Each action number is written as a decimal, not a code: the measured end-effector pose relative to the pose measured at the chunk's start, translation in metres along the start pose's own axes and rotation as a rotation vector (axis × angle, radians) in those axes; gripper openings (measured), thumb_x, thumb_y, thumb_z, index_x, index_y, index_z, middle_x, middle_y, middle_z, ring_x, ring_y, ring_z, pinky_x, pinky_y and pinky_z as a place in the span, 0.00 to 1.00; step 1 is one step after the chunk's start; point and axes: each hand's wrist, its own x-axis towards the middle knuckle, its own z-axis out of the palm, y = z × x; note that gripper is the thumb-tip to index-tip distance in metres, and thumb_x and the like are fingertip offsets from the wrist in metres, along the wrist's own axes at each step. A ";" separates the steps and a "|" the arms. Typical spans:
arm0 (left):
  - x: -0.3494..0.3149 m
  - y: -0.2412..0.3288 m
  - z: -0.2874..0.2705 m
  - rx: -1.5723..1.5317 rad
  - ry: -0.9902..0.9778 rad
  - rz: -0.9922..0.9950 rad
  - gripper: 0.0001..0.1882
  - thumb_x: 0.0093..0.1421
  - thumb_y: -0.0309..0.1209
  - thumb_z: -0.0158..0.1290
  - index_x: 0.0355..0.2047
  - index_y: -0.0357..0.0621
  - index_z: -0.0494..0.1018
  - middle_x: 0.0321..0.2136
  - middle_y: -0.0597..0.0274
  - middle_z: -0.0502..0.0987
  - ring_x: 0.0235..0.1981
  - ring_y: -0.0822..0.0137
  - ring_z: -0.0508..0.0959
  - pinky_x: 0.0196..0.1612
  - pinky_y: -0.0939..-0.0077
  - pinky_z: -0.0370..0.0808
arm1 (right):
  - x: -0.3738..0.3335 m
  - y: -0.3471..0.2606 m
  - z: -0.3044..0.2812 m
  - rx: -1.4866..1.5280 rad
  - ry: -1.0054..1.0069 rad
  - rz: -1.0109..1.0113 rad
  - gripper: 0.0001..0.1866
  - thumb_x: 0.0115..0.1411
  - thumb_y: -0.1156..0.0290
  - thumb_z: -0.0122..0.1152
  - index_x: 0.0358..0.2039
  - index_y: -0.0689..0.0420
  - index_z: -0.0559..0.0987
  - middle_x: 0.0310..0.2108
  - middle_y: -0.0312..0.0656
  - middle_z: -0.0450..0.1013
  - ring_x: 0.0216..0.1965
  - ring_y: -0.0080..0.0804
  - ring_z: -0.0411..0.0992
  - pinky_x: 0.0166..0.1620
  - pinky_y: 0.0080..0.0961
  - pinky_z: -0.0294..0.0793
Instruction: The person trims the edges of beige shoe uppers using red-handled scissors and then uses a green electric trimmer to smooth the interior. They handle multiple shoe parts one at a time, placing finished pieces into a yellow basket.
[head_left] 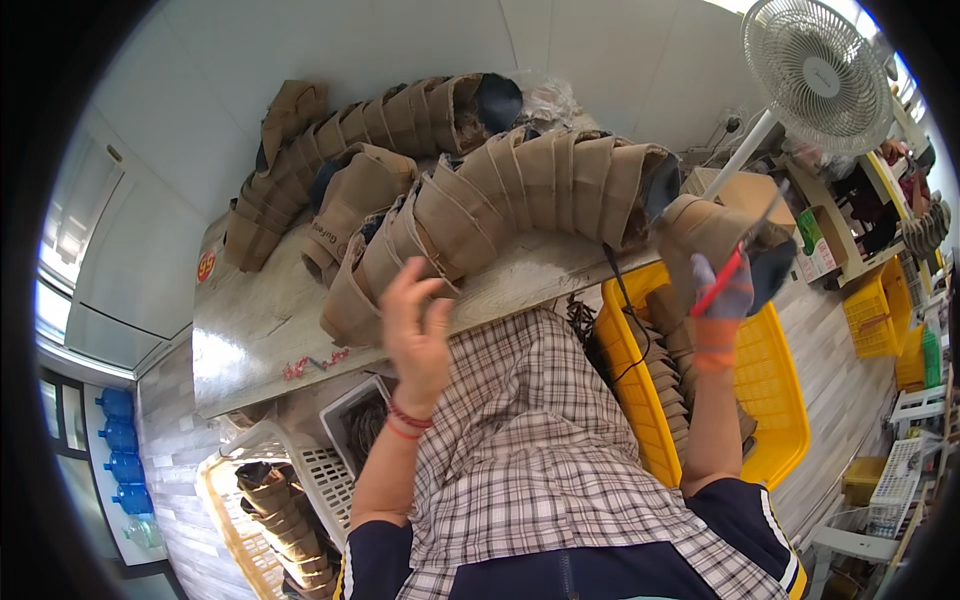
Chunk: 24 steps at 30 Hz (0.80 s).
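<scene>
My left hand (415, 325), bare with red bands at the wrist, is raised with its fingers apart and holds nothing. Behind it, a long row of nested brown curved pieces (490, 200) with dark lining and frayed edges lies on the table (270, 325). My right hand (722, 300) wears a grey and orange glove. Its fingers close round a red-handled tool (725, 280) with a thin metal blade pointing up and right; its exact kind is unclear. Right behind that hand is a single brown piece with a dark inside (705, 230); whether I grip it too is hidden.
A second nested row (380, 125) lies farther back beside a shorter stack (365, 190). A yellow crate (785, 400) with stacked pieces stands right of my lap. A pale basket (225, 490) and grey crate (345, 410) stand left. A white fan (820, 80) rises at the far right.
</scene>
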 end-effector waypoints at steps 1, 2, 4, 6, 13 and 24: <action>0.005 -0.016 -0.016 0.160 0.103 -0.029 0.09 0.59 0.25 0.52 0.41 0.41 0.72 0.51 0.55 0.69 0.54 0.60 0.68 0.57 0.68 0.63 | 0.022 0.029 0.003 -0.047 -0.032 -0.009 0.19 0.50 0.78 0.64 0.43 0.62 0.72 0.31 0.34 0.72 0.31 0.21 0.68 0.36 0.20 0.70; 0.007 -0.038 -0.024 0.153 0.254 -0.111 0.08 0.60 0.27 0.51 0.40 0.41 0.72 0.48 0.57 0.71 0.51 0.62 0.69 0.54 0.71 0.65 | 0.044 0.061 0.003 -0.101 -0.059 -0.014 0.18 0.50 0.78 0.64 0.42 0.62 0.73 0.29 0.32 0.71 0.29 0.19 0.67 0.34 0.20 0.69; 0.000 -0.085 -0.055 0.116 0.513 -0.291 0.08 0.61 0.29 0.50 0.38 0.38 0.70 0.42 0.57 0.72 0.43 0.65 0.71 0.46 0.72 0.70 | 0.073 0.077 0.019 -0.029 -0.205 0.039 0.17 0.50 0.78 0.63 0.42 0.60 0.73 0.29 0.31 0.70 0.27 0.17 0.66 0.30 0.18 0.67; -0.030 -0.134 -0.087 0.111 0.653 -0.575 0.10 0.62 0.32 0.50 0.37 0.37 0.69 0.37 0.59 0.74 0.37 0.69 0.73 0.40 0.76 0.70 | 0.081 0.076 0.044 0.215 -0.431 0.162 0.17 0.52 0.78 0.62 0.43 0.59 0.72 0.32 0.32 0.71 0.29 0.15 0.67 0.27 0.15 0.65; -0.061 -0.153 -0.099 -0.766 0.255 -0.766 0.21 0.63 0.42 0.47 0.50 0.40 0.68 0.46 0.57 0.74 0.48 0.64 0.72 0.53 0.67 0.67 | 0.092 0.067 0.066 0.424 -0.651 0.335 0.26 0.49 0.78 0.58 0.52 0.64 0.69 0.48 0.45 0.71 0.46 0.35 0.72 0.50 0.26 0.71; -0.015 -0.196 -0.121 -1.088 0.076 -0.772 0.26 0.58 0.39 0.54 0.53 0.36 0.66 0.50 0.56 0.71 0.52 0.61 0.71 0.56 0.64 0.66 | 0.101 0.100 0.098 0.480 -0.643 0.329 0.18 0.54 0.75 0.57 0.46 0.59 0.70 0.39 0.42 0.74 0.39 0.32 0.74 0.44 0.25 0.75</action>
